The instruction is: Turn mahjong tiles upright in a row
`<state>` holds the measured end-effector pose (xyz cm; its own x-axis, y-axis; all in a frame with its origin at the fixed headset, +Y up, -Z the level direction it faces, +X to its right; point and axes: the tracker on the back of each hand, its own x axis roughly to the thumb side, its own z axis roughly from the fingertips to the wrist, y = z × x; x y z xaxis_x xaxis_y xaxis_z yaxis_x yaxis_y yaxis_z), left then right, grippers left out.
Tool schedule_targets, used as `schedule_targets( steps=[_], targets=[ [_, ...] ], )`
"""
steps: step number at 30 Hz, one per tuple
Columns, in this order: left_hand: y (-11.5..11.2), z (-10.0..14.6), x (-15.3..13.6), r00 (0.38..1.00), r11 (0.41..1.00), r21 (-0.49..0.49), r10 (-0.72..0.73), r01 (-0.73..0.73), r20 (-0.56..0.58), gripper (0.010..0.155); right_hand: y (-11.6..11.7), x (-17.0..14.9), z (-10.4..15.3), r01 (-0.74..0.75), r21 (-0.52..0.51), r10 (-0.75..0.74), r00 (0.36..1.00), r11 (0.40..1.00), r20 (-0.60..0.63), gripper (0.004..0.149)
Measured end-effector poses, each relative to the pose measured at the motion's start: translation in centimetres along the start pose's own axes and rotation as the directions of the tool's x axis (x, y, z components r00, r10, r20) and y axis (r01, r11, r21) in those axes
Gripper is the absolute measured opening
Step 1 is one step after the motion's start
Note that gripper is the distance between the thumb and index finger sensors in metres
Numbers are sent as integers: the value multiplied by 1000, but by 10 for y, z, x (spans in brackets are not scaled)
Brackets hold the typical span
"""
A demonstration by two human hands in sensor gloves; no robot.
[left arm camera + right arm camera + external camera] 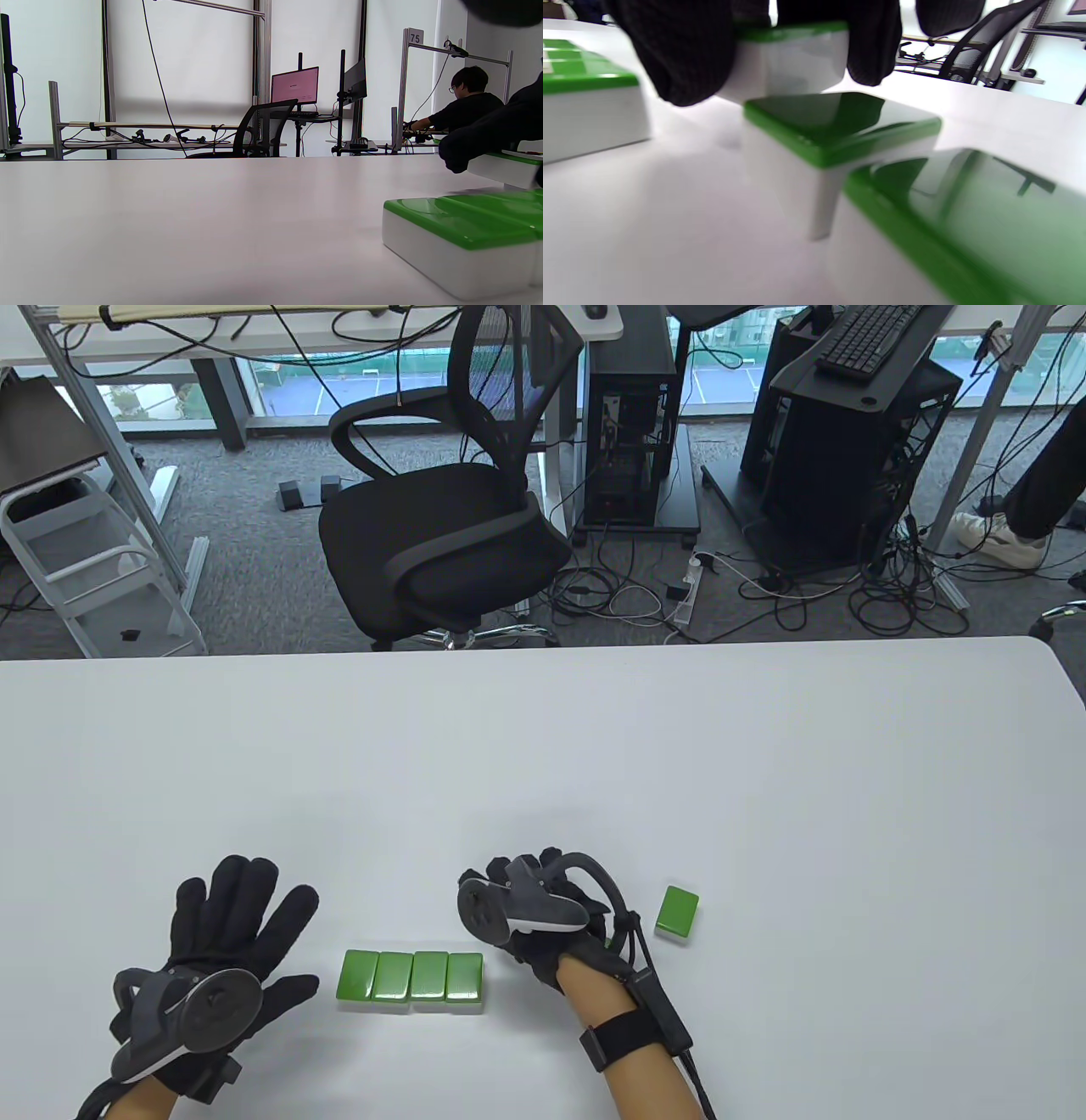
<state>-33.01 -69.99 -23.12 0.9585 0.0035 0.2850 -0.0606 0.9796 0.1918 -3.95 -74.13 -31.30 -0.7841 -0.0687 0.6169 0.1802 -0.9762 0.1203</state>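
Note:
Several green-backed mahjong tiles (pixel 412 978) lie flat in a tight row near the table's front; the row also shows in the left wrist view (pixel 462 237) and the right wrist view (pixel 585 97). My right hand (pixel 543 912) is just right of the row and pinches a tile (pixel 793 59) between its fingertips (pixel 687 51), lifted a little above the table. Two more flat tiles, one (pixel 835 140) close under it and another (pixel 958 220) nearest the camera, lie below my hand. One loose tile (pixel 677 912) lies to the right. My left hand (pixel 229 933) rests flat and open left of the row.
The white table (pixel 543 746) stretches far beyond the tiles. An office chair (pixel 441 517) and computer towers (pixel 636 424) stand on the floor past its far edge.

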Motion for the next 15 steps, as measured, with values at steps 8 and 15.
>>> schedule_targets(
  steps=[8,15],
  targets=[
    [-4,-1,2,1000,999,-29,-16,16,5,89,7,28,28,-64,3,64,996,998,66,85],
    [-5,-1,2,1000,1000,-25,-17,17,8,89,19,36,29,-34,29,32,997,999,70,86]
  ],
)
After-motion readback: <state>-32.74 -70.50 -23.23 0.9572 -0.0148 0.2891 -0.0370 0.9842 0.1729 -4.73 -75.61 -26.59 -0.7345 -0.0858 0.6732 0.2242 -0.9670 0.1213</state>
